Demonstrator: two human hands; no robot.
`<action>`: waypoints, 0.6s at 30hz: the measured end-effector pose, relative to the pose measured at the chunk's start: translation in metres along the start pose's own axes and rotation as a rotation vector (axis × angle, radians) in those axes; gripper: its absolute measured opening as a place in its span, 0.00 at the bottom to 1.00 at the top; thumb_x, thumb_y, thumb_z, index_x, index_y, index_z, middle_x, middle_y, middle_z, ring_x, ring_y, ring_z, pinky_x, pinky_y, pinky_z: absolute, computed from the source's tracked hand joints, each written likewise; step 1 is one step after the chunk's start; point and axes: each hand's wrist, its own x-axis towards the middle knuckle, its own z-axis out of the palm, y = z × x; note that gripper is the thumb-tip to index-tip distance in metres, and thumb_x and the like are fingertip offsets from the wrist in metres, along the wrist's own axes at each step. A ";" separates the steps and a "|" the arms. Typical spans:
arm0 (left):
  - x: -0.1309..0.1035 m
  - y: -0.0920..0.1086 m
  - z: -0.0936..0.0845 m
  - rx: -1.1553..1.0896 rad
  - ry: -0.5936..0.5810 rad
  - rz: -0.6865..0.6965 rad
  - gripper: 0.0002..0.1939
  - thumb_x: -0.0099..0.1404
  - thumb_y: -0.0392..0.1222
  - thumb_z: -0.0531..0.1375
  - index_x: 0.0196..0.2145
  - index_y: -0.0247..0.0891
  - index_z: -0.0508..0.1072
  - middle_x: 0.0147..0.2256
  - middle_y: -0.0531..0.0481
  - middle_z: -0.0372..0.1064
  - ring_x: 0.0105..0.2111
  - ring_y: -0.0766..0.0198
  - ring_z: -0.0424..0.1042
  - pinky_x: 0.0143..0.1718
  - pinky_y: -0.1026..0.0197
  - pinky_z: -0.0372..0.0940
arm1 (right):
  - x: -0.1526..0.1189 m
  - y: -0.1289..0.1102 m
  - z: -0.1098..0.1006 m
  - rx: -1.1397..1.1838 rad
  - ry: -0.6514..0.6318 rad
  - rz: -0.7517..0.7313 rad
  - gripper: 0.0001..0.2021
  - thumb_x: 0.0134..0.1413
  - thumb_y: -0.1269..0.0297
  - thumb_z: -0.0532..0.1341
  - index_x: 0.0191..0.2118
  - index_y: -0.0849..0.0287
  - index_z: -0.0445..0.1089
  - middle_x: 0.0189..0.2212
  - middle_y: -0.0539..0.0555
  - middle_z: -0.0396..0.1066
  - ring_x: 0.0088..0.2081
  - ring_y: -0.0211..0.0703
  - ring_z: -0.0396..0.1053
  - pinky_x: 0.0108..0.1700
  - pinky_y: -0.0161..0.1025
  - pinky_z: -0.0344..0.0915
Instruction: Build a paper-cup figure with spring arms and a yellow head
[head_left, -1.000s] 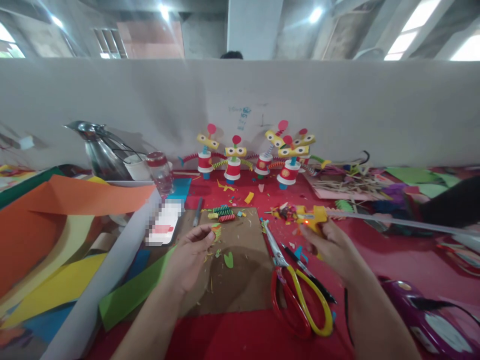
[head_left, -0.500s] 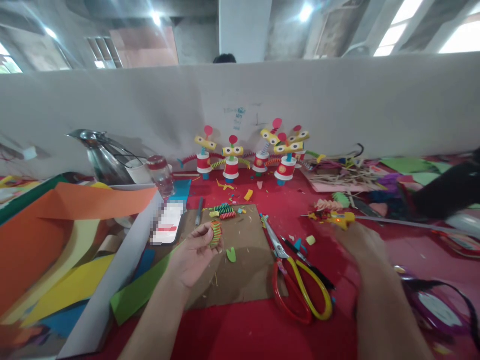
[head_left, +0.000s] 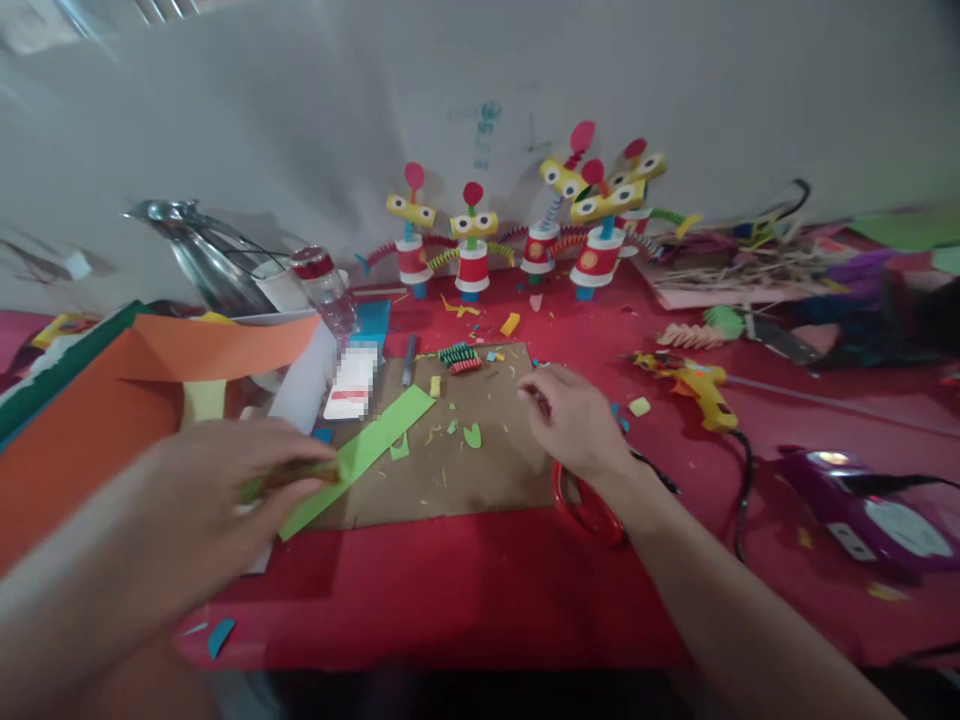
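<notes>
Pinching paper piece [head_left: 291,480] in left hand [head_left: 214,490] | scissors [head_left: 560,497] beneath right hand [head_left: 574,415], grip unclear

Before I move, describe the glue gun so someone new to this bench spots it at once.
On the red table, find the brown cardboard sheet, then look to its right, past the right hand. The glue gun lies there, pistol-shaped, with a long translucent stick behind it. Its yellow body sets it apart from the purple device nearby.
</notes>
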 end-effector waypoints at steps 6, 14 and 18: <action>0.033 -0.020 0.084 0.756 -0.381 0.188 0.09 0.52 0.32 0.61 0.28 0.43 0.79 0.32 0.50 0.77 0.37 0.54 0.71 0.42 0.57 0.59 | -0.007 -0.014 0.019 -0.046 -0.220 -0.164 0.09 0.61 0.72 0.54 0.38 0.60 0.72 0.35 0.56 0.73 0.39 0.45 0.68 0.41 0.38 0.60; 0.037 -0.045 0.100 0.974 -0.475 0.282 0.13 0.58 0.35 0.56 0.37 0.38 0.79 0.38 0.45 0.78 0.39 0.54 0.75 0.41 0.55 0.64 | -0.005 -0.006 0.017 -0.113 -0.186 -0.146 0.09 0.60 0.72 0.54 0.38 0.61 0.72 0.34 0.56 0.73 0.37 0.46 0.68 0.39 0.39 0.59; 0.039 -0.054 0.104 0.885 -0.473 0.239 0.13 0.57 0.35 0.56 0.36 0.38 0.79 0.38 0.45 0.79 0.39 0.54 0.75 0.42 0.55 0.65 | -0.006 -0.007 0.017 -0.130 -0.201 -0.147 0.09 0.61 0.71 0.54 0.38 0.62 0.72 0.33 0.56 0.72 0.36 0.45 0.67 0.38 0.39 0.58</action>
